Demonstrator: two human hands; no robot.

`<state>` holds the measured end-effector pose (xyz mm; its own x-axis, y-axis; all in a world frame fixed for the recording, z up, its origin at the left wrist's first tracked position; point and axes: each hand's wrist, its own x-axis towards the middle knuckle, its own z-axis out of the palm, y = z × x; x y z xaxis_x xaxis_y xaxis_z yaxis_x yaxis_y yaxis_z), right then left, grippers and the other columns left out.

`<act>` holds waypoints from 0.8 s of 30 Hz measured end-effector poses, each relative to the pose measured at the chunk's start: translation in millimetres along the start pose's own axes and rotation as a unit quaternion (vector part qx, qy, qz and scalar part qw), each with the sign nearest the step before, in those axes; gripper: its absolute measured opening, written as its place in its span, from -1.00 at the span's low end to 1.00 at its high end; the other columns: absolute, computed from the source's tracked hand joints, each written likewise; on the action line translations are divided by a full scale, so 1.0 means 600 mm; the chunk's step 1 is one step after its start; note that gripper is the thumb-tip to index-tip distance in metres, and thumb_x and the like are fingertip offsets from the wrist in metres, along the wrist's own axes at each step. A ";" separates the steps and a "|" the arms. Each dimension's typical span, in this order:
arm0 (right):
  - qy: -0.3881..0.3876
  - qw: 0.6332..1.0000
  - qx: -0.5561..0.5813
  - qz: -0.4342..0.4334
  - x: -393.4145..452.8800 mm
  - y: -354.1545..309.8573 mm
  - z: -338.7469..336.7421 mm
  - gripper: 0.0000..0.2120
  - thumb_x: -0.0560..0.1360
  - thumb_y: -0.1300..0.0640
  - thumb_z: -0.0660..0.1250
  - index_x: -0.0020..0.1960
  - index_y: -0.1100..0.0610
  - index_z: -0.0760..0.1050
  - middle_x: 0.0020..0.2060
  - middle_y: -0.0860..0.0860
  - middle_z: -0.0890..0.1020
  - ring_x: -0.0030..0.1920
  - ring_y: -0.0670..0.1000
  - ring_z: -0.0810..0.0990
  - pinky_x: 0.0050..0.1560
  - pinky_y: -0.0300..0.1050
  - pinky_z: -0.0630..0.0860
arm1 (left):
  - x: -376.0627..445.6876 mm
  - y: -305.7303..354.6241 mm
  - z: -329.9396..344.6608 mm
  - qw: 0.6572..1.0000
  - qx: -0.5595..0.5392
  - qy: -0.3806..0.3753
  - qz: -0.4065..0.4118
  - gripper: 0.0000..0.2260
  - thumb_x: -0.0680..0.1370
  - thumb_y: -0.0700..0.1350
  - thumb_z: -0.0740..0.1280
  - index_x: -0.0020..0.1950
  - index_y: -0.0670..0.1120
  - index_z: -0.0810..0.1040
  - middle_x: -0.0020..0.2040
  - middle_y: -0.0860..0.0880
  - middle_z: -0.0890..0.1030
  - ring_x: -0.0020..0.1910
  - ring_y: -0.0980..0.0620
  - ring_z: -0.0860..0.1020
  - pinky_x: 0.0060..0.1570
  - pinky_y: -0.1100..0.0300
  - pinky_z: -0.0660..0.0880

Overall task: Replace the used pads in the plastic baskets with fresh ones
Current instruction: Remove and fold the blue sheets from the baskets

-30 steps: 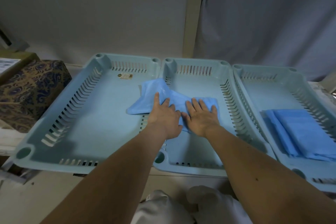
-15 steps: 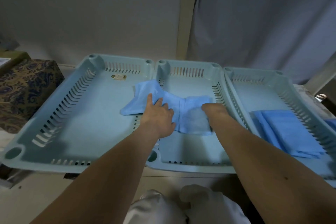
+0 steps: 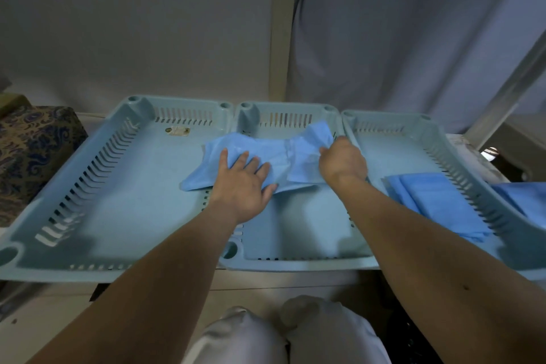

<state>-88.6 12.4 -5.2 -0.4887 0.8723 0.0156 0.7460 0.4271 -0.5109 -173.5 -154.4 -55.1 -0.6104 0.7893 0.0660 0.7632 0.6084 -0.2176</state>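
Three pale blue plastic baskets stand side by side: the left basket (image 3: pixel 97 186), the middle basket (image 3: pixel 295 251) and the right basket (image 3: pixel 393 151). A blue pad (image 3: pixel 283 154) lies partly unfolded across the rim between the left and middle baskets. My left hand (image 3: pixel 242 183) presses flat on its left part with fingers spread. My right hand (image 3: pixel 342 161) grips the pad's right edge and lifts it toward the middle basket's right wall. A stack of folded blue pads (image 3: pixel 437 204) lies in the right basket.
A patterned brown box (image 3: pixel 32 154) sits left of the baskets. More blue fabric (image 3: pixel 526 201) lies beyond the right basket's rim. A grey wall and curtain stand close behind. My white-clad knees (image 3: pixel 283 334) are below the shelf edge.
My right hand went from lying flat on the pad to gripping its edge and pulling it right, opening the fold. My left hand stayed pressed on the pad.
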 end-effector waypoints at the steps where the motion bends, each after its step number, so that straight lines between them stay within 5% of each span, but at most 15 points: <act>1: 0.010 1.000 -0.005 -0.002 0.002 0.003 -0.008 -0.68 0.60 0.02 0.18 0.25 0.20 0.39 0.20 0.19 0.54 0.21 0.23 0.51 0.11 0.01 0.43 | 0.000 0.000 0.000 1.000 -0.005 0.006 -0.004 -0.45 0.60 0.22 -0.19 0.55 0.06 0.05 0.54 -0.01 0.14 0.54 -0.06 0.00 0.42 -0.25 -0.19; 7: 0.025 0.998 -0.064 -0.006 0.024 0.043 -0.051 -0.67 0.60 0.00 0.19 0.24 0.20 0.41 0.17 0.18 0.55 0.18 0.22 0.52 0.05 -0.03 0.42 | -0.001 0.001 0.001 1.000 -0.010 -0.010 -0.004 -0.49 0.62 0.16 -0.19 0.56 0.05 -0.01 0.56 -0.04 0.09 0.54 -0.05 0.01 0.44 -0.23 -0.14; 13: 0.018 0.980 -0.191 -0.043 0.029 0.080 -0.046 -0.77 0.58 0.09 0.23 0.17 0.19 0.40 0.09 0.16 0.58 0.12 0.19 0.56 -0.09 -0.08 0.36 | 0.005 0.000 0.001 0.998 -0.019 -0.059 0.023 -0.50 0.63 0.16 -0.17 0.52 0.03 0.17 0.47 0.01 0.31 0.50 -0.04 0.15 0.44 -0.20 -0.17; 18: 0.027 0.956 -0.280 -0.078 0.015 0.059 -0.019 -0.71 0.49 0.22 0.28 0.20 0.18 0.37 0.06 0.09 0.57 0.07 0.13 0.59 -0.14 -0.11 0.36 | 0.005 -0.002 -0.001 0.996 -0.033 -0.077 0.023 -0.51 0.63 0.13 -0.16 0.18 0.02 0.51 0.09 0.03 0.60 0.32 -0.01 0.40 0.45 -0.16 -0.12; 24: 0.036 0.931 -0.338 -0.134 0.001 0.028 0.008 -0.62 0.49 0.17 0.29 0.26 0.18 0.29 0.13 0.10 0.49 0.09 0.09 0.58 -0.08 -0.09 0.42 | 0.000 0.001 -0.011 0.996 -0.052 -0.068 0.009 -0.51 0.64 0.11 -0.18 -0.08 0.02 0.52 -0.14 0.04 0.61 0.03 0.00 0.54 0.48 -0.11 -0.15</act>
<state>-78.6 19.1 -17.5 -0.6842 0.7169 0.1339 0.7283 0.6622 0.1762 -171.6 -153.2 -48.6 -0.6133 0.7867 -0.0709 0.7884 0.6043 -0.1153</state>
